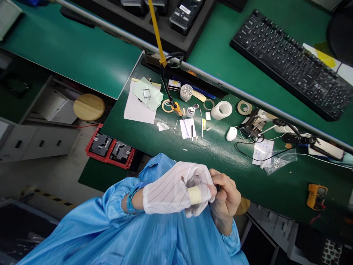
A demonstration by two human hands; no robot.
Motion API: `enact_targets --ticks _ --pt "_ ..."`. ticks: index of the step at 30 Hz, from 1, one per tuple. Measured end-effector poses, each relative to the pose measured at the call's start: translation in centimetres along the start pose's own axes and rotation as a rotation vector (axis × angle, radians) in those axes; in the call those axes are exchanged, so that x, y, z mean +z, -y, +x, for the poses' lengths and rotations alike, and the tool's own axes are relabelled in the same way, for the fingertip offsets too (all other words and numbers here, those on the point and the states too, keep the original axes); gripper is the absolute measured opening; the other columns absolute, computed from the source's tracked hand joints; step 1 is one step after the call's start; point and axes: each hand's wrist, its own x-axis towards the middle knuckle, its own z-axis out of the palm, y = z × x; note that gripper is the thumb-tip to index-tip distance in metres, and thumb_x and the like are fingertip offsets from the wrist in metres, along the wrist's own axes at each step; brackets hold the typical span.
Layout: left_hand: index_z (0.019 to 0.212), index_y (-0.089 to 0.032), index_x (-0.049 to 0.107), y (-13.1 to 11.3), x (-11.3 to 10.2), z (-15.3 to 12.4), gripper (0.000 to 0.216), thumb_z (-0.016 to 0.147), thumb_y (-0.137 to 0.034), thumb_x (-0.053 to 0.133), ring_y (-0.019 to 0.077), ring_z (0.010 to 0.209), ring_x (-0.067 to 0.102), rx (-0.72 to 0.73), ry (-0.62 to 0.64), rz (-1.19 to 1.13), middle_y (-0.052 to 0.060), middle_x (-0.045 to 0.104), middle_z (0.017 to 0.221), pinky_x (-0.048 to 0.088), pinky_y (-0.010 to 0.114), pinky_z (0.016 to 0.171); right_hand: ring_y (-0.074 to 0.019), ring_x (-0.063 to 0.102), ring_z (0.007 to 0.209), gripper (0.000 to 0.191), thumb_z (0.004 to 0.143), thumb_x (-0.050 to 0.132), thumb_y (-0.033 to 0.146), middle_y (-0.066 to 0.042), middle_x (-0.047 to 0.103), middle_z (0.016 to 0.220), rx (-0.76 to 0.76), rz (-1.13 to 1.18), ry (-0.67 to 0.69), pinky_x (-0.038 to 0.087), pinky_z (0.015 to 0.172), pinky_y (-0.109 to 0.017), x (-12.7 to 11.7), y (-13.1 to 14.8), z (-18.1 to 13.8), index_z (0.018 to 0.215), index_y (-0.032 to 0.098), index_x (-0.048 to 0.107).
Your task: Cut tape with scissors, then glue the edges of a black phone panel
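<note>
My left hand [183, 189] wears a white striped fabric glove with a band of pale tape around the thumb; a bare thumb tip shows. Its fingers are curled closed in front of my blue smock [162, 235]. Bare and pressed up against it, my right hand [227, 195] pinches a small black piece [218, 187]. Most of that piece is hidden by the fingers, so its kind does not show. Whether the left fingers also grip it is hard to see. Both hands are held near the front edge of the green bench [165, 143].
Tweezers [175, 127], pens on a white pad [185, 134], tape rolls [244, 108] and a cup of small parts [186, 92] lie beyond my hands. Rightward are a mouse [231, 134], a metal fixture [253, 127] and a multimeter [317, 197]. A red tray [110, 149] is at left.
</note>
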Motion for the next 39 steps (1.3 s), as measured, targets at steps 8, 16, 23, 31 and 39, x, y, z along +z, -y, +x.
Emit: enact_targets --ticks 8,16,23,31,39 --pt "0.086 -0.018 0.062 0.28 -0.17 0.16 0.053 0.100 -0.055 0.098 0.0065 0.046 0.048 0.003 0.020 0.000 -0.003 0.063 0.059 0.043 0.017 0.049 -0.0158 0.046 0.053 0.053 0.127 0.055 0.061 0.006 0.047 0.066 0.005 -0.073 -0.033 0.037 0.056 -0.033 -0.20 -0.06 -0.41 0.087 0.027 0.063" --pt "0.088 -0.019 0.062 0.48 -0.11 0.38 0.058 0.102 -0.065 0.095 0.0072 0.046 0.049 0.015 0.023 0.015 -0.003 0.062 0.059 0.042 0.018 0.049 -0.0166 0.046 0.052 0.051 0.128 0.056 0.057 0.005 0.049 0.066 -0.019 -0.032 -0.040 0.037 0.056 -0.034 -0.08 -0.26 -0.47 0.088 0.027 0.065" --pt "0.087 -0.019 0.062 0.38 0.13 0.08 0.054 0.101 -0.057 0.097 0.0070 0.048 0.049 0.008 0.027 -0.020 -0.002 0.064 0.061 0.041 0.018 0.051 -0.0137 0.032 0.052 0.049 0.128 0.056 0.058 0.007 0.041 0.068 -0.031 0.006 -0.049 0.026 0.054 -0.033 0.33 -0.55 -0.55 0.091 0.026 0.063" --pt "0.086 -0.019 0.063 0.16 -0.10 0.14 0.053 0.100 -0.057 0.097 0.0083 0.048 0.050 0.002 0.023 0.003 -0.001 0.064 0.061 0.045 0.019 0.051 -0.0131 0.028 0.054 0.047 0.129 0.056 0.056 0.008 0.036 0.070 -0.034 0.018 -0.059 0.022 0.055 -0.033 0.50 -0.36 -0.58 0.092 0.026 0.061" --pt "0.086 -0.019 0.063 0.10 0.14 0.18 0.056 0.098 -0.060 0.098 0.0083 0.047 0.050 -0.006 0.004 0.006 -0.001 0.065 0.060 0.045 0.020 0.050 -0.0131 0.028 0.053 0.045 0.129 0.054 0.054 0.007 0.039 0.070 -0.066 0.008 -0.041 0.023 0.054 -0.033 0.36 -0.50 -0.35 0.095 0.027 0.061"
